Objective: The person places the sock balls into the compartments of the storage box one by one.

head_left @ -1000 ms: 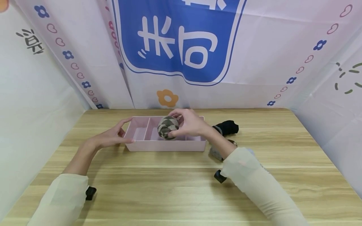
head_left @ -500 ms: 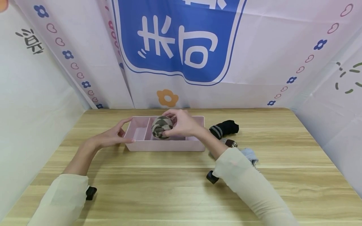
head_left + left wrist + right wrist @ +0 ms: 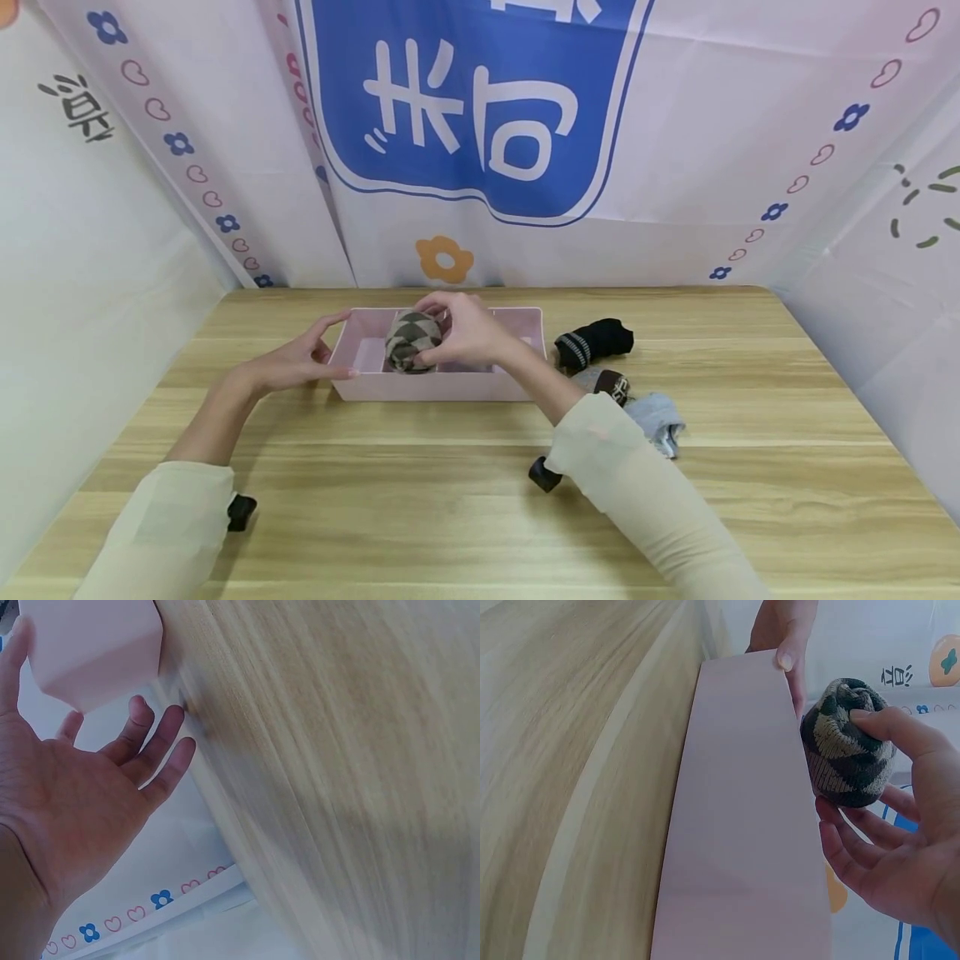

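A rolled sock [image 3: 412, 342] in green and beige checks is in my right hand [image 3: 472, 333], thumb against its rolled end and fingers at its far side. It is over the left divider of the pink divided box [image 3: 442, 387], at rim height; the head view does not show whether it touches the divider. In the right wrist view the sock [image 3: 849, 746] stands at the box's rim. My left hand [image 3: 296, 360] holds the box's left end between thumb and forefinger. Its other fingers [image 3: 161, 742] are off the box in the left wrist view.
Right of the box lie a black rolled sock [image 3: 603, 340], a grey and dark brown one [image 3: 611, 383] and a light blue one [image 3: 656, 421]. A printed cloth [image 3: 637, 250] hangs behind the wooden table [image 3: 420, 500].
My right hand has carried the checked sock leftward, from above the middle compartment to the left divider. The left hand and the box have stayed put.
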A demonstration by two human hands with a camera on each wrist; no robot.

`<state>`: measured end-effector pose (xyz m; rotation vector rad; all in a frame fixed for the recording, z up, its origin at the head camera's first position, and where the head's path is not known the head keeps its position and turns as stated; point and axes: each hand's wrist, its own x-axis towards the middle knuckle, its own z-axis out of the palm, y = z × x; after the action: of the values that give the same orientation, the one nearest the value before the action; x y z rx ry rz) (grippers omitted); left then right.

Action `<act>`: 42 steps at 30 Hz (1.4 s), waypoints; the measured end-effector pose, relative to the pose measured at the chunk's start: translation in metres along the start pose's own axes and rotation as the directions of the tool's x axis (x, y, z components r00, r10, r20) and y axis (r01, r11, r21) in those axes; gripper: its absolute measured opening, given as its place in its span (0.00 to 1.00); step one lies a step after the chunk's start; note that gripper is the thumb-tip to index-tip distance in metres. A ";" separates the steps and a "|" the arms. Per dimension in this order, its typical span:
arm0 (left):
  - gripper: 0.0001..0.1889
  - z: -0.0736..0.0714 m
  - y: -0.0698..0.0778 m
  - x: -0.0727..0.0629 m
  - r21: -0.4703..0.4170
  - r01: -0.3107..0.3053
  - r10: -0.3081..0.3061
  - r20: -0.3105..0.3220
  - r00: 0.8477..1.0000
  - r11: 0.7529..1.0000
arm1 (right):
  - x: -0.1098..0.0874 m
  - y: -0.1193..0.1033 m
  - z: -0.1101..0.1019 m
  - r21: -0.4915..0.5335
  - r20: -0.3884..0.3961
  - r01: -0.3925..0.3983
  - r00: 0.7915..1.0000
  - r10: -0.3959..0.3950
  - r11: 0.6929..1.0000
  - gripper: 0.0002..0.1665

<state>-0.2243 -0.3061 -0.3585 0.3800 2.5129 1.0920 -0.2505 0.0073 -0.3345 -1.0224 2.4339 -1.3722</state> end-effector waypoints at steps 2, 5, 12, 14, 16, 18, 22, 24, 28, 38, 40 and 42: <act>0.56 0.000 -0.001 0.000 -0.003 0.002 -0.002 0.001 1.000 1.000 | 0.001 0.000 0.002 0.004 0.001 -0.007 1.000 0.007 1.000 0.38; 0.56 0.000 0.000 0.001 -0.006 0.007 -0.007 0.001 1.000 1.000 | 0.001 0.000 0.005 0.014 0.004 -0.018 1.000 0.018 1.000 0.38; 0.56 0.000 0.000 0.000 -0.013 0.009 -0.009 0.002 1.000 1.000 | 0.004 0.000 0.011 0.011 0.015 -0.004 1.000 0.004 1.000 0.38; 0.56 0.000 0.000 -0.001 -0.009 0.009 -0.009 0.001 1.000 1.000 | 0.005 -0.001 0.013 0.009 0.015 0.004 1.000 -0.005 1.000 0.38; 0.56 0.000 0.000 -0.001 -0.007 0.013 -0.013 0.001 1.000 1.000 | 0.007 -0.001 0.015 0.003 0.016 0.010 1.000 -0.010 1.000 0.38; 0.56 -0.001 -0.001 -0.001 -0.006 0.015 -0.015 0.003 1.000 1.000 | 0.007 -0.002 0.016 0.001 0.017 0.012 1.000 -0.012 1.000 0.38; 0.56 0.000 -0.002 0.000 -0.010 0.018 -0.018 0.009 1.000 1.000 | 0.008 -0.003 0.018 0.011 0.016 0.009 1.000 -0.009 1.000 0.38; 0.56 0.000 -0.002 0.001 -0.008 0.018 -0.018 0.009 1.000 1.000 | 0.008 -0.004 0.019 0.019 0.016 0.006 1.000 -0.007 1.000 0.38; 0.56 -0.001 -0.002 0.001 0.003 0.017 -0.017 0.004 1.000 1.000 | 0.010 -0.004 0.020 0.019 0.013 0.003 1.000 -0.003 1.000 0.38; 0.56 -0.001 -0.002 0.001 0.001 0.018 -0.018 0.004 1.000 1.000 | 0.015 -0.009 0.023 0.025 -0.012 -0.012 1.000 0.013 1.000 0.39; 0.56 -0.001 -0.002 0.001 0.001 0.019 -0.019 0.005 1.000 1.000 | 0.016 -0.009 0.024 0.028 -0.014 -0.016 1.000 0.016 0.999 0.39; 0.56 -0.001 -0.001 0.001 -0.001 0.020 -0.020 0.004 1.000 1.000 | 0.017 -0.010 0.025 0.025 -0.018 -0.021 1.000 0.021 0.999 0.38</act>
<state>-0.2257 -0.3071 -0.3589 0.3563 2.5068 1.0842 -0.2472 -0.0240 -0.3370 -0.9799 2.4270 -1.4083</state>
